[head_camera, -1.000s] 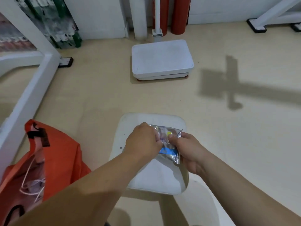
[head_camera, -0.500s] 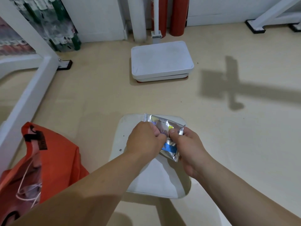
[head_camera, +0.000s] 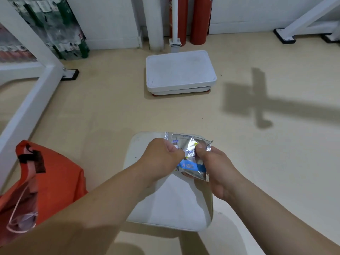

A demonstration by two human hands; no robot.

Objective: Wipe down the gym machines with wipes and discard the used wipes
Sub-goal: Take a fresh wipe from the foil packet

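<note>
Beige gym floor point(head_camera: 103, 111) fills most of the view. At its centre a silver wipe packet point(head_camera: 191, 165) with a blue band is held over a white padded seat point(head_camera: 171, 205). The left hand point(head_camera: 160, 159) grips the packet's left part, fingers curled and thumb pressed on the foil. The right hand point(head_camera: 219, 168) pinches its right part, thumb on top and fingers wrapped beneath. The two thumbs nearly meet. Whether the packet is torn open cannot be told. An orange bag point(head_camera: 55, 181) lies at eight o'clock. At twelve o'clock stands a white platform point(head_camera: 180, 70), with red cylinders point(head_camera: 200, 19) behind it. A white frame bar point(head_camera: 33, 100) slants at ten o'clock.
</note>
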